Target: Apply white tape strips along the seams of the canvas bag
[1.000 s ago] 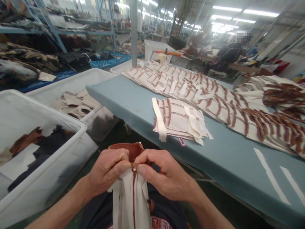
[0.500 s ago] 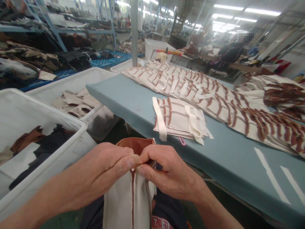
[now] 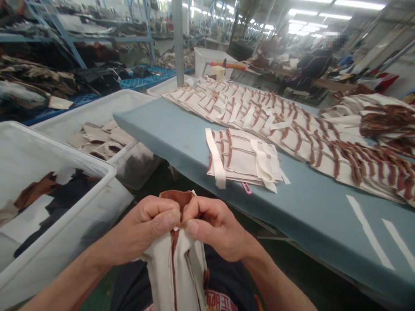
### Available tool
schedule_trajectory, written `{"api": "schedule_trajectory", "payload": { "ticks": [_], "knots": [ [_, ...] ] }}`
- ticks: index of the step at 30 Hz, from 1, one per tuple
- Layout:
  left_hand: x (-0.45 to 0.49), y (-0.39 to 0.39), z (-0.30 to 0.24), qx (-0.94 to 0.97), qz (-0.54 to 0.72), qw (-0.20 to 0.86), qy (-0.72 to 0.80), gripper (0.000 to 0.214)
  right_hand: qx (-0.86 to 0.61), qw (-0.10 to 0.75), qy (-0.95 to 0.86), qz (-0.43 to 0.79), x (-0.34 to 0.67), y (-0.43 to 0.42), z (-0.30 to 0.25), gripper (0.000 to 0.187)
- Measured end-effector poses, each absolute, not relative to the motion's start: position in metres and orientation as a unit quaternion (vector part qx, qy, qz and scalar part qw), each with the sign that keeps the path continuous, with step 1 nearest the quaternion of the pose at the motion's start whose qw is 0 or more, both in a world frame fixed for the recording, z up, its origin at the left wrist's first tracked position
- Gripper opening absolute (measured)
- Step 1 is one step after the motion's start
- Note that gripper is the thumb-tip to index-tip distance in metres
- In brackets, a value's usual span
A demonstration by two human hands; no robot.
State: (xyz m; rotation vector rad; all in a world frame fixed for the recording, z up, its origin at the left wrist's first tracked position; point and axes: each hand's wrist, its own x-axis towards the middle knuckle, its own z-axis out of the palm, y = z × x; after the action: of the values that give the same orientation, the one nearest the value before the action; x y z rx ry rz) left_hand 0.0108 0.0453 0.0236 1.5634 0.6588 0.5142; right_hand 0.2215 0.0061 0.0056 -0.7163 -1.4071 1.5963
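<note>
The cream cloth piece is above the lap, its long seam seemingly joined, its top edge probably unfinished: the left hand and right hand both pinch it there (fingertips nearly meeting). Beyond, a small stack and long rows of similar pieces lie on the blue table; whether they are finished, I cannot tell.
</note>
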Motion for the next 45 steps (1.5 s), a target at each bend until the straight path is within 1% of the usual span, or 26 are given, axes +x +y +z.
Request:
{"api": "schedule_trajectory", "payload": {
  "ticks": [5, 10, 13, 21, 27, 31, 35, 39, 43, 45],
  "knots": [
    [0.002, 0.045, 0.024, 0.693, 0.201, 0.636, 0.275, 0.075, -0.289, 0.389, -0.597, 0.640, 0.229, 0.005, 0.012, 0.046],
    [-0.001, 0.048, 0.025, 0.732, 0.200, 0.588, 0.282, 0.057, -0.331, 0.383, -0.640, 0.577, 0.236, 0.009, 0.021, 0.040],
    [-0.002, 0.049, 0.022, 0.737, 0.200, 0.581, 0.283, 0.050, -0.338, 0.383, -0.653, 0.559, 0.237, 0.011, 0.021, 0.035],
    [-0.005, 0.053, 0.024, 0.764, 0.196, 0.545, 0.283, 0.047, -0.368, 0.363, -0.675, 0.527, 0.236, 0.016, 0.018, 0.023],
    [-0.003, 0.055, 0.029, 0.764, 0.195, 0.537, 0.300, 0.047, -0.362, 0.371, -0.685, 0.511, 0.232, 0.017, 0.018, 0.024],
    [-0.002, 0.056, 0.032, 0.772, 0.190, 0.537, 0.282, 0.045, -0.367, 0.386, -0.694, 0.485, 0.231, 0.013, 0.021, 0.020],
    [-0.002, 0.056, 0.035, 0.801, 0.187, 0.506, 0.261, 0.040, -0.358, 0.380, -0.700, 0.487, 0.231, 0.012, 0.022, 0.019],
    [0.003, 0.056, 0.042, 0.815, 0.172, 0.476, 0.283, 0.041, -0.356, 0.363, -0.700, 0.501, 0.228, 0.021, 0.019, 0.018],
    [0.002, 0.052, 0.049, 0.820, 0.178, 0.468, 0.279, 0.038, -0.347, 0.343, -0.671, 0.559, 0.226, 0.031, 0.013, 0.026],
    [-0.007, 0.049, 0.051, 0.825, 0.188, 0.446, 0.292, 0.038, -0.358, 0.337, -0.667, 0.560, 0.229, 0.035, 0.009, 0.029]
  ]
}}
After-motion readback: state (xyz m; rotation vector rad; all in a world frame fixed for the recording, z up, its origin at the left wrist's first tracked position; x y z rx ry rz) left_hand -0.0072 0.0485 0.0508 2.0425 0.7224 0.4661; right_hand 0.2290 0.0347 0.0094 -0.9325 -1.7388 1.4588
